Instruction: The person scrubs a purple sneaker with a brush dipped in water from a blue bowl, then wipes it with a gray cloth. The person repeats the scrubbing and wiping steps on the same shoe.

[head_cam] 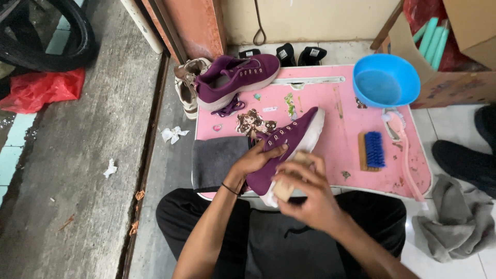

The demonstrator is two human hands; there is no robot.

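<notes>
My left hand (257, 159) grips a purple sneaker (294, 135) with a white sole, holding it by the lace side over the near edge of a small pink table (338, 121). My right hand (307, 191) holds a wooden-backed brush (289, 182) pressed against the sneaker's heel side. A second purple sneaker (235, 77) rests on the table's far left corner, with a loose purple lace (229, 107) beside it. A folded grey cloth (217, 160) lies on the table just left of my left hand.
A blue basin (386, 80) of water sits at the table's far right. A blue-bristled brush (371, 151) and a pink long-handled brush (405, 150) lie to the right. A grey rag (457, 219) is on the floor at right, a beige shoe (186, 88) at left.
</notes>
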